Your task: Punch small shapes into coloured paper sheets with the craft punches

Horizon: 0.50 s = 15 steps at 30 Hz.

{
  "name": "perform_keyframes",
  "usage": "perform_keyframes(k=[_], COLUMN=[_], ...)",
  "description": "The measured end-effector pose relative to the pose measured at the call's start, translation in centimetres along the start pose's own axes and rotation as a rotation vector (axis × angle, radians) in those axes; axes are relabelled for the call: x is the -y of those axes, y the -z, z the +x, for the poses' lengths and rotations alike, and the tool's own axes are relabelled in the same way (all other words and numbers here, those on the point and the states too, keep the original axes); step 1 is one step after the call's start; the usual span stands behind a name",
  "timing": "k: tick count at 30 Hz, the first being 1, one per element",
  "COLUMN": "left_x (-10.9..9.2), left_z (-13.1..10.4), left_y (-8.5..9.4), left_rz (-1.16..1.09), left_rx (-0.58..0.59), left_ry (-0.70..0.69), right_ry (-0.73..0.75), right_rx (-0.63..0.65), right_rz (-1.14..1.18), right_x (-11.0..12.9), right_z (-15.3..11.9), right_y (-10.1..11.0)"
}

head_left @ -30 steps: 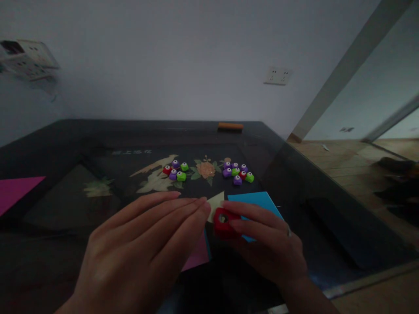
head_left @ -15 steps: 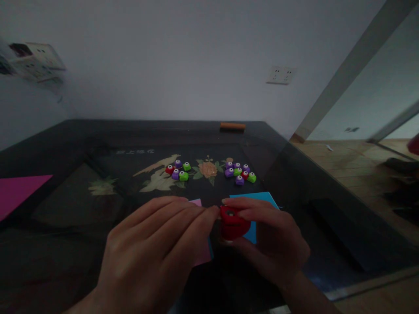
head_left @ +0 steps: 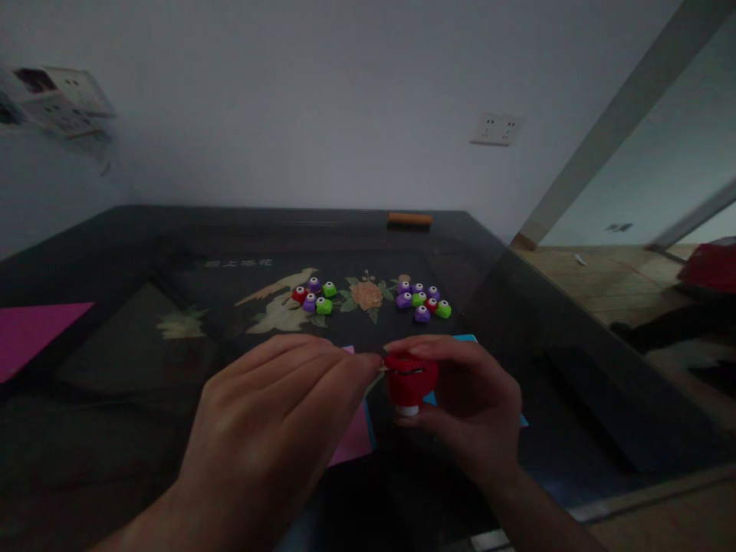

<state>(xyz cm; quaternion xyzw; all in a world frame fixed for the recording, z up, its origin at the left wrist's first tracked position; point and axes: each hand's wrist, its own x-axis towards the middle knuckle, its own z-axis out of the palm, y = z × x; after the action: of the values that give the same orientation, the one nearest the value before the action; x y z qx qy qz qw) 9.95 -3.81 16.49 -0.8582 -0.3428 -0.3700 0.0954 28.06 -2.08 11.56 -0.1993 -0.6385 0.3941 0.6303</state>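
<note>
My right hand [head_left: 465, 406] grips a small red paper punch [head_left: 409, 382], thumb under it and fingers over its top, lifted a little off the dark glass table [head_left: 115, 253]. My left hand [head_left: 276, 414] pinches a thin slip of paper whose edge goes into the punch's slot at its left side. Under the hands lie a pink sheet [head_left: 352, 437] and a blue sheet [head_left: 460, 341], mostly covered.
Two clusters of small purple, green and red punches [head_left: 313, 296] [head_left: 422, 300] lie farther back on the table. A magenta sheet [head_left: 34, 333] sits at the left edge, an orange block [head_left: 409, 219] at the far edge. The table's right edge borders wooden floor.
My right hand has lifted and tilted the red punch upright off the blue sheet. My left hand moved in, bringing the paper edge to the punch.
</note>
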Motion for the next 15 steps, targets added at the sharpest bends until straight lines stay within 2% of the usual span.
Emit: perform_keyframes(k=[4, 8, 11, 15], left_x=[0.02, 0.01, 0.04, -0.03], left_z=[0.07, 0.24, 0.27, 0.10], left_y=[0.13, 0.12, 0.08, 0.01], left_rz=[-0.006, -0.010, 0.013, 0.000], left_rx=[-0.026, 0.002, 0.021, -0.016], left_ry=[-0.028, 0.016, -0.004, -0.022], right_ry=[-0.006, -0.016, -0.020, -0.028], right_rx=[-0.007, 0.013, 0.037, 0.045], right_rz=[0.004, 0.035, 0.039, 0.030], right_x=[0.20, 0.25, 0.24, 0.25], right_z=[0.22, 0.32, 0.35, 0.36], right_y=[-0.17, -0.03, 0.13, 0.28])
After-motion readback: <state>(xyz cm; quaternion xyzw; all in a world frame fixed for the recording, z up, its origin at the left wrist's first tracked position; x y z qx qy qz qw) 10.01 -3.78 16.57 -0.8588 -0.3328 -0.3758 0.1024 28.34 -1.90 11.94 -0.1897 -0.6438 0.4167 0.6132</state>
